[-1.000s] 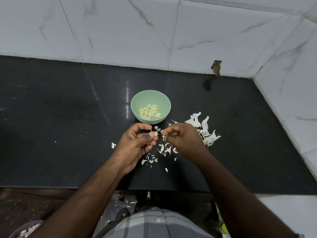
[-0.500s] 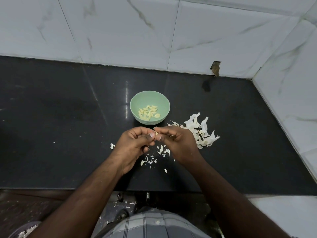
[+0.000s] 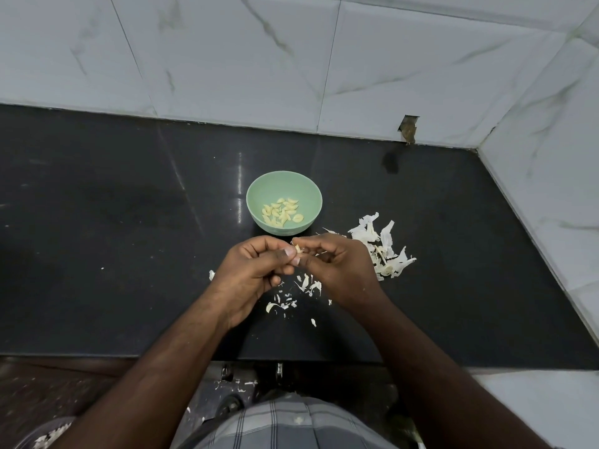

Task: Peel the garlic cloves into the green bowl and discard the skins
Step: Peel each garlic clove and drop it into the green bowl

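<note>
Both hands at the counter (image 3: 97,222), just in front of the green bowl (image 3: 284,187). My left hand (image 3: 256,273) pinches a garlic clove (image 3: 297,248) between thumb and forefinger; my right hand (image 3: 337,270) has fingertips curled onto the same clove, probably on its skin, too small to tell. Peeled cloves (image 3: 282,211) sit in the bowl. Skins (image 3: 382,247) piled right of my hands, smaller scraps (image 3: 291,296) beneath them.

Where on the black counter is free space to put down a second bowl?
Free: the wide stretch of black counter left of the green bowl, and the strip behind it up to the tiled wall. Crowded: garlic skins right of the bowl, small scraps under both hands.
</note>
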